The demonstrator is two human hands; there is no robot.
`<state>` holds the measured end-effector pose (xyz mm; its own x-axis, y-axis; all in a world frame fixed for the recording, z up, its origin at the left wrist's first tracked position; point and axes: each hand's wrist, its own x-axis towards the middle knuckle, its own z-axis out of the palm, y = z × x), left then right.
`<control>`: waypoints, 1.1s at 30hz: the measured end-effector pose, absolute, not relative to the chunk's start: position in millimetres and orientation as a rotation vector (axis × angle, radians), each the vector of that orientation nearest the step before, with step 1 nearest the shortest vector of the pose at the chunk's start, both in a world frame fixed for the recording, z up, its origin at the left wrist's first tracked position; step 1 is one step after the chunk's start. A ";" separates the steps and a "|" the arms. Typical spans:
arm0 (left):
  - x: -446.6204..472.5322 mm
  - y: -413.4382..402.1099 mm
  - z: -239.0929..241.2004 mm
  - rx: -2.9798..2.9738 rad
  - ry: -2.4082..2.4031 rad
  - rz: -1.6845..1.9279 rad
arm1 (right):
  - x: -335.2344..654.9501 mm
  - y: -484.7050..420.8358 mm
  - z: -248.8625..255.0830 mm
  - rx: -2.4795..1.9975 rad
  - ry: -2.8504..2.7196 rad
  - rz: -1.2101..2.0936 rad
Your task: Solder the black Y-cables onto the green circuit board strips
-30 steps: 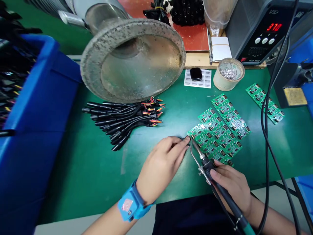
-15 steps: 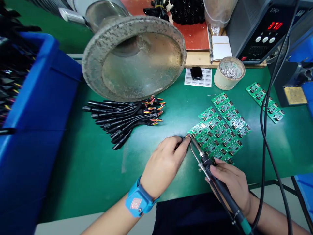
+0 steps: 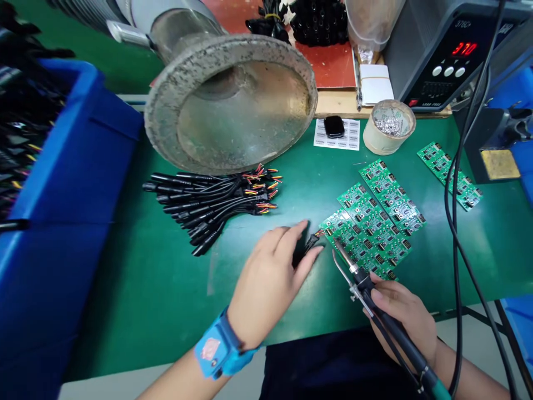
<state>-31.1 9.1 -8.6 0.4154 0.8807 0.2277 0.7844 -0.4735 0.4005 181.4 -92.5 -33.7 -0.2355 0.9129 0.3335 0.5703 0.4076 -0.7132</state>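
Note:
My right hand [image 3: 402, 319] is closed round the black handle of a soldering iron [image 3: 366, 289], whose tip hangs just above the near left corner of a green circuit board panel [image 3: 375, 225]. My left hand [image 3: 270, 275] lies beside that corner with its fingers spread. A black cable [image 3: 306, 243] with coloured wire ends runs under its fingers to the board's edge. It wears a blue wrist strap [image 3: 220, 347].
A bundle of black cables [image 3: 208, 203] lies left of the boards. A big metal fume funnel [image 3: 233, 105] hangs over the mat. A blue bin [image 3: 62, 183] stands left. A soldering station [image 3: 441, 53], a tape roll [image 3: 389, 128] and more boards [image 3: 452, 175] are at right.
The iron's tip has pulled back from the board corner toward me. My left hand's fingers have loosened from their pinch on the wire and spread, sliding slightly left.

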 end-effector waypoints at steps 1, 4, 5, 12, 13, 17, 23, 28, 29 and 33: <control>-32.6 11.6 -6.5 2.424 1.467 0.597 | 181.4 -91.4 -33.3 -1.245 -1.921 0.605; -37.2 21.0 -2.5 2.386 1.340 0.554 | 181.6 -87.8 -31.3 -1.203 -1.894 0.645; -38.6 24.6 -2.1 2.351 1.283 0.546 | 181.6 -86.9 -30.6 -1.198 -1.888 0.651; -45.3 47.4 -1.9 2.346 1.050 0.536 | 181.8 -84.3 -27.8 -1.156 -1.914 0.636; -46.0 50.0 -1.1 2.363 1.015 0.514 | 181.6 -83.9 -27.4 -1.153 -1.920 0.632; -48.3 59.3 2.2 2.394 0.867 0.425 | 179.1 -82.0 -25.0 -1.189 -1.937 0.590; -51.2 68.1 0.3 2.378 0.797 0.398 | 172.6 -78.2 -20.9 -1.231 -1.939 0.531; -53.7 74.1 -3.8 2.333 0.757 0.403 | 170.9 -77.7 -20.2 -1.248 -1.949 0.485; -53.8 75.1 -4.2 2.332 0.748 0.407 | 171.1 -78.2 -20.6 -1.243 -1.953 0.482; -53.2 78.8 -3.1 2.337 0.712 0.394 | 173.1 -80.3 -22.5 -1.207 -1.977 0.484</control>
